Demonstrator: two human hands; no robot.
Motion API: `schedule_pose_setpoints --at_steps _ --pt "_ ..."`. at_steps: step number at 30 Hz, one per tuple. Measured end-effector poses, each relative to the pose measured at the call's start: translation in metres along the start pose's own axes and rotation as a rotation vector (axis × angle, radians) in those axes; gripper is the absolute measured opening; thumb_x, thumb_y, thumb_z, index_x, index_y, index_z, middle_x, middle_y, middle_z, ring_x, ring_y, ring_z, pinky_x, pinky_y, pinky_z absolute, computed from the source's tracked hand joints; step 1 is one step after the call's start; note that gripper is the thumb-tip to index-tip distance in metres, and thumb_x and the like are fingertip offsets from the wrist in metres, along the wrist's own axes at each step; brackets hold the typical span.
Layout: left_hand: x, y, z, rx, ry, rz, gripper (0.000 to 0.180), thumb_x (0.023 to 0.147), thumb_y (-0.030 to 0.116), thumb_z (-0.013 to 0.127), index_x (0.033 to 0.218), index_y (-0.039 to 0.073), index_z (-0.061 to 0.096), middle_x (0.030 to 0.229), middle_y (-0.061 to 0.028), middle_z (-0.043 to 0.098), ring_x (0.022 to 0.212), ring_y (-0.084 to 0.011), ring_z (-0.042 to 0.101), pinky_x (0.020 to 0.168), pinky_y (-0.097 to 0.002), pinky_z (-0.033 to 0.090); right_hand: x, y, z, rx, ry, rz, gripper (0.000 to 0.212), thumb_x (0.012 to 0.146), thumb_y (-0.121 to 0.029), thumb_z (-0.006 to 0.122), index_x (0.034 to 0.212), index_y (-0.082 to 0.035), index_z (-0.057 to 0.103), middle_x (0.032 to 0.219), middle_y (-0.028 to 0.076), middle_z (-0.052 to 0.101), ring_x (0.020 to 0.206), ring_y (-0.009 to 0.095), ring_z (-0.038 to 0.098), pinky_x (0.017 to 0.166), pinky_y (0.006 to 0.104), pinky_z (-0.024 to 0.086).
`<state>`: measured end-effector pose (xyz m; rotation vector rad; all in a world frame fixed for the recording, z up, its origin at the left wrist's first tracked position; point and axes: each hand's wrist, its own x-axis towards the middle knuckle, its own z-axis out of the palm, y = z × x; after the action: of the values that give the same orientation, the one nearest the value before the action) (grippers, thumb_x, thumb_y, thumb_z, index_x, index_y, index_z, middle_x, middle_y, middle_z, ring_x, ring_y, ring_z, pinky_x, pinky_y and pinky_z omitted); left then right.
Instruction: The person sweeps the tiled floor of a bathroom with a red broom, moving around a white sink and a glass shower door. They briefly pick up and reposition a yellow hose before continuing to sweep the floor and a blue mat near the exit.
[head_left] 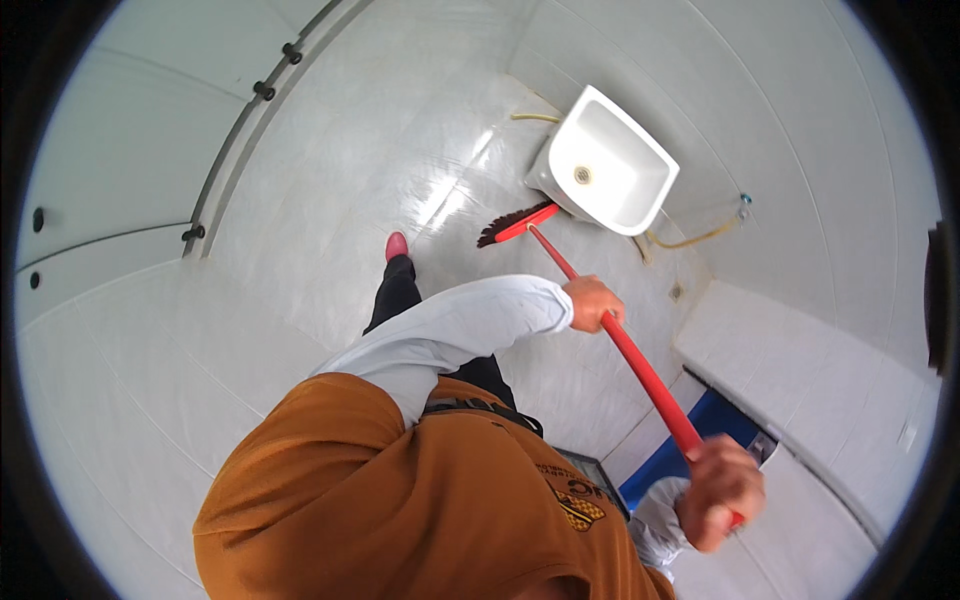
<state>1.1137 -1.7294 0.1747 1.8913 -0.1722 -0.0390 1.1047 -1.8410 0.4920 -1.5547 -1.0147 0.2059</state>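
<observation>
Leftmost, a pale glass panel [140, 130] with round black fittings runs out at the dark rim. Next comes a glossy grey-white floor [300, 170] streaked with reflections, bearing a rounded pink shoe [397, 246]; the other foot is hidden. A long-handled red broom [652, 386] slants across, dark bristles on the floor near a white ceramic basin [618, 165]; whether its head touches the basin's base, I cannot tell. The left hand [594, 304] grasps the handle midway. A blue surface [718, 415], partly covered, is hard to identify. The right hand [722, 492], blurred, clenches the handle's upper end before pale walls [800, 320].
</observation>
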Motion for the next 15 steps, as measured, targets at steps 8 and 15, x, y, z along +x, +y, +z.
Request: schedule_pose_setpoints --at_steps 8,15 --pt "-0.126 -0.093 -0.149 0.213 0.138 -0.331 0.023 0.068 0.015 0.066 0.089 0.021 0.064 0.077 -0.0051 0.067 0.074 -0.0309 0.063 0.073 -0.0433 0.046 0.033 0.068 0.099 0.297 0.076 0.297 0.034 0.087 -0.024 0.055 0.060 -0.010 0.039 0.048 0.002 0.041 0.049 0.017 0.045 0.069 0.0435 0.043" --pt "-0.302 -0.187 -0.260 0.301 0.519 -0.524 0.012 0.071 0.020 0.068 0.082 0.020 0.063 0.073 -0.0022 0.063 0.076 -0.0264 0.060 0.074 -0.0419 0.043 0.101 0.105 0.283 0.400 -0.394 0.393 0.033 0.088 -0.020 0.054 0.061 -0.006 0.044 0.053 0.005 0.046 0.055 0.021 0.050 0.083 0.0503 0.044"
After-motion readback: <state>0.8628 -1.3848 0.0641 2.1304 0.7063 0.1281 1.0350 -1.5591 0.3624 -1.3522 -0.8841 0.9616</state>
